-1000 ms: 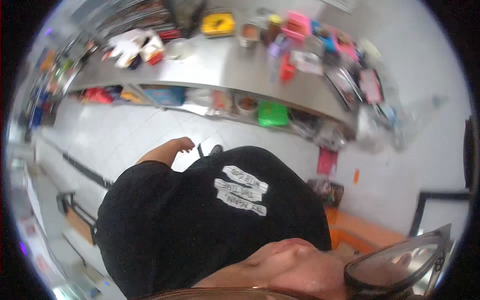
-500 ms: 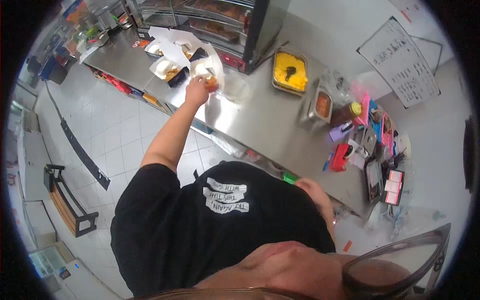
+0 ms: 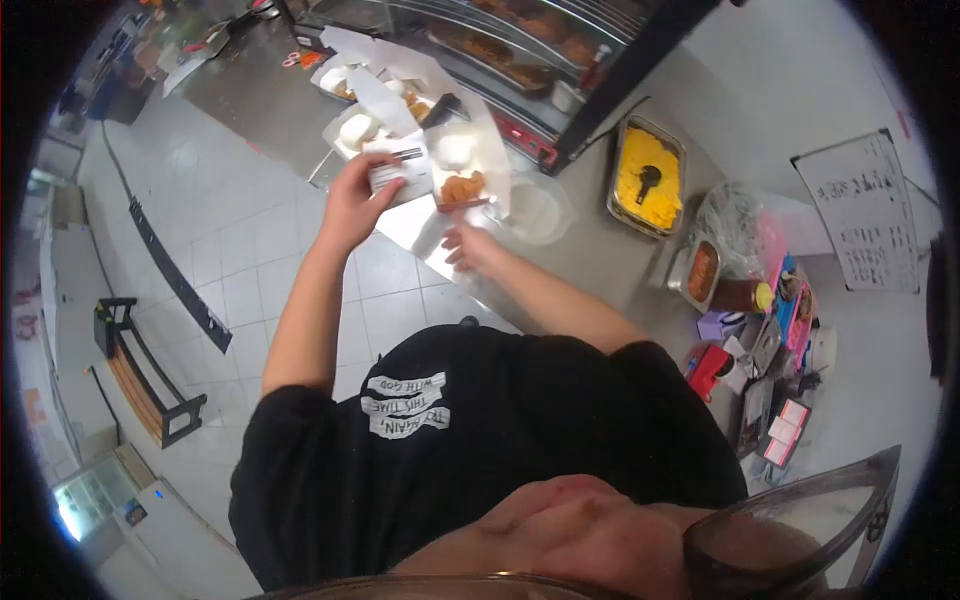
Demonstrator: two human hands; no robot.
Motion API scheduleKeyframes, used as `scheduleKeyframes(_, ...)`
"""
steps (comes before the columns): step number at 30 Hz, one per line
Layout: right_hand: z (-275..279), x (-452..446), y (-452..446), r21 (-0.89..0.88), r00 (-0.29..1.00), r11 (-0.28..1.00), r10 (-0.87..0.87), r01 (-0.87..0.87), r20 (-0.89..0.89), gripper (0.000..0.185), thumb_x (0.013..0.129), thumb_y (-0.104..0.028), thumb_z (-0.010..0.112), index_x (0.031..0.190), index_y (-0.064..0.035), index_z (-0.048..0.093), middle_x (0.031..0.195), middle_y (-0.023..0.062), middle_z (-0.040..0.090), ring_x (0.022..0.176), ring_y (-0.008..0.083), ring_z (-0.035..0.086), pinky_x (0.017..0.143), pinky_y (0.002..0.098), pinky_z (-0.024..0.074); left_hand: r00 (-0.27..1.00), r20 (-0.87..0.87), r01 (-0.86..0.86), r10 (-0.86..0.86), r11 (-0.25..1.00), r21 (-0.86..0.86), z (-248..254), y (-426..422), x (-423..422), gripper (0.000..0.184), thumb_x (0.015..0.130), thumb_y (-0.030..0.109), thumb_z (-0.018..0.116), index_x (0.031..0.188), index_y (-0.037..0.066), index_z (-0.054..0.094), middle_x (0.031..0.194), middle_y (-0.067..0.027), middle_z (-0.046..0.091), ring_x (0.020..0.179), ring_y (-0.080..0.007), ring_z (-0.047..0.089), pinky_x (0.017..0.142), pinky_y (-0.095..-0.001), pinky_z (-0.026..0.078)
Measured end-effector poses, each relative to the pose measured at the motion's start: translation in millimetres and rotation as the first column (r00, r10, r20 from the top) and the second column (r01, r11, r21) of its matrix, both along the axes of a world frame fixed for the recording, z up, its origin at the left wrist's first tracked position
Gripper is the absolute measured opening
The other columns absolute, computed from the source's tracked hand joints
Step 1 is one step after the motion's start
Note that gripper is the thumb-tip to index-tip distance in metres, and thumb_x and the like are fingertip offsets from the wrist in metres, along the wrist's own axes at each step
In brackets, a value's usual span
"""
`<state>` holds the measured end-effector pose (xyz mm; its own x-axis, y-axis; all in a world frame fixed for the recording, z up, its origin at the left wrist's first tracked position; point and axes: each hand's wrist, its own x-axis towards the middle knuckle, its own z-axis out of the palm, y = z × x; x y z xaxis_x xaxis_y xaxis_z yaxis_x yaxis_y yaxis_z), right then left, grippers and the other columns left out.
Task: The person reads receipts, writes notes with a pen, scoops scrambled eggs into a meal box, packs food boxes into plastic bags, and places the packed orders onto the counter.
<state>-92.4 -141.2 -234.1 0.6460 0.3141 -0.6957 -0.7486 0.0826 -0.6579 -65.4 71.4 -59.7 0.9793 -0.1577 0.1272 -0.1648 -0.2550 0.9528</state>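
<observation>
My left hand [image 3: 352, 205] has its thumb and fingers round the edge of a white slip with printed lines [image 3: 403, 177]. To its right, my right hand [image 3: 473, 247] is open, fingers spread just below an open white box [image 3: 483, 148] that holds fried food [image 3: 462, 188] and a white round mound [image 3: 455, 151]. It is unclear whether the fingertips touch the box. More open boxes with similar contents, one of them [image 3: 352, 130] behind the slip, stand beside it on the steel counter [image 3: 600, 262]. A clear round container [image 3: 537, 208] sits to the right of the boxes.
A glass food cabinet [image 3: 520, 60] stands behind the boxes. Farther right are a tray of yellow food [image 3: 648, 175] with a black utensil, a small metal pan [image 3: 697, 272], a yellow-capped bottle [image 3: 740, 294] and a red item [image 3: 708, 372]. A bench [image 3: 140, 385] stands at left.
My left hand has left the front box and moved left and down, and now holds the slip. My right hand has come up from beside my body to the box. The view has turned.
</observation>
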Motion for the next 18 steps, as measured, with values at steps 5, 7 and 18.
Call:
scheduleKeyframes(5,-31.3,44.6,34.4,-0.253,0.943,0.910,-0.331,0.328,0.032,0.049,0.095,-0.046,0.040,0.089,0.0000,0.055,0.071,0.0110,0.058,0.048,0.0238,0.057,0.040,0.0350,0.0422,0.998,0.014,-0.057,0.058,0.997,-0.042,16.5,56.2,-41.7,0.033,0.085,-0.003,0.060,0.118,0.002,0.055,0.116,-0.0082,0.056,0.107,-0.0149,0.055,0.095,-0.0267,0.042)
scheduleKeyframes(7,-29.2,38.9,38.4,-0.345,0.941,0.875,-0.319,0.339,0.116,0.039,0.093,-0.031,0.040,0.080,0.0025,0.055,0.061,0.0122,0.055,0.043,0.0239,0.056,0.033,0.0326,0.0386,0.997,0.010,-0.080,0.081,0.995,-0.066,29.1,55.8,-51.4,0.036,0.085,-0.005,0.057,0.121,0.001,0.054,0.120,-0.0080,0.054,0.110,-0.0148,0.053,0.096,-0.0269,0.041)
scheduleKeyframes(18,-23.3,-102.0,-53.5,-0.258,0.985,0.960,-0.136,0.105,-0.107,0.042,0.098,-0.037,0.033,0.095,0.0000,0.054,0.071,0.0105,0.059,0.048,0.0217,0.056,0.044,0.0356,0.0453,0.946,-0.059,0.270,-0.318,0.879,-0.394,79.7,11.7,-54.7,0.070,0.072,0.007,0.039,0.142,0.003,0.041,0.132,-0.0088,0.049,0.097,-0.0096,0.051,0.074,-0.0206,0.040)
